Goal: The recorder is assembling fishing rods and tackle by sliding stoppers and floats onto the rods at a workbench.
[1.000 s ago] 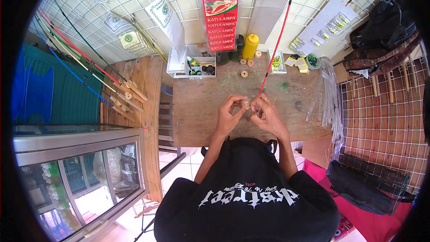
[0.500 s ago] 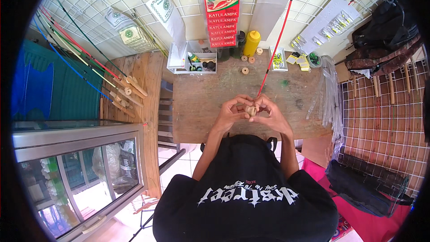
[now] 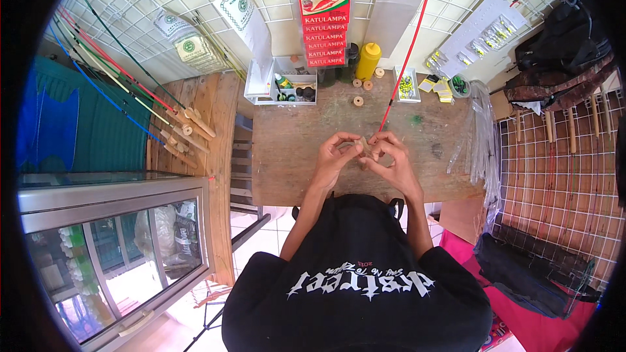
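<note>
My left hand and my right hand meet above the near middle of the wooden table. Fingertips of both pinch a small tan piece, thin and folded-looking; its exact kind is too small to tell. A thin red fishing rod with dark bands runs from behind my right fingers up and away past the table's far edge. Its lower end is hidden by my hand, so I cannot tell whether it is held.
Wooden rings and a yellow squeeze bottle stand at the back. Beside them are a white tray of small bottles and a white box of small yellow parts. Clear plastic sleeves hang at the right edge; rods lean left.
My fingers have shifted their pinch on the tan piece, which now looks tilted and flatter. The left fingers bend more closely over it. The red rod's lower part has moved slightly right.
</note>
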`<state>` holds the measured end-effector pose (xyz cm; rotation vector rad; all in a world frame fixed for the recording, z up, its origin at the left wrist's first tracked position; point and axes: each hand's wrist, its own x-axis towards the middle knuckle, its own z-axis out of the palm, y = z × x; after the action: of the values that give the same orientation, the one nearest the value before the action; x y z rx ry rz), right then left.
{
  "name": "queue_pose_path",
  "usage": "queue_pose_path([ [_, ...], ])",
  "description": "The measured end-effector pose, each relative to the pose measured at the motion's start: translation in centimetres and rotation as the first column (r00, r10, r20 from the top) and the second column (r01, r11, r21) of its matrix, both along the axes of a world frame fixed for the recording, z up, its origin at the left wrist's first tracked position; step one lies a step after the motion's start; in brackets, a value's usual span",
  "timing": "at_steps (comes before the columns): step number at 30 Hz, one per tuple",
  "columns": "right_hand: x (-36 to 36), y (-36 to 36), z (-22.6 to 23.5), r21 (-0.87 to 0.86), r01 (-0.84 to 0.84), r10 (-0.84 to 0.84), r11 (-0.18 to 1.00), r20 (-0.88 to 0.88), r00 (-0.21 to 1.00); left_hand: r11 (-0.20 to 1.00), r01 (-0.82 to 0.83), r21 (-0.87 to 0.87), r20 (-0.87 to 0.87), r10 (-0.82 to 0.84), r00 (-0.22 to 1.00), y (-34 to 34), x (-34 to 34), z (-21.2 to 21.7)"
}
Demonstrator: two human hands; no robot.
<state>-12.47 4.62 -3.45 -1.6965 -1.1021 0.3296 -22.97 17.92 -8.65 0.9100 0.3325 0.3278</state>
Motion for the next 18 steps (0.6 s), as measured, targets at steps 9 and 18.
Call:
queue_pose_path([
  [9, -0.4, -0.1, -1.0, -0.036, 0.222, -0.224, 0.974, -0.102, 0.969, 0.98, -0.087, -0.181, 0.033, 0.095, 0.995, 0.5, -0.7, -0.7],
  [18, 0.9, -1.1, -1.9, -0.011, 0.323, -0.319, 0.946, -0.184, 0.93, 0.949, 0.032, -0.314, 0.14, 0.013, 0.99, 1.6, -1.5, -2.0],
])
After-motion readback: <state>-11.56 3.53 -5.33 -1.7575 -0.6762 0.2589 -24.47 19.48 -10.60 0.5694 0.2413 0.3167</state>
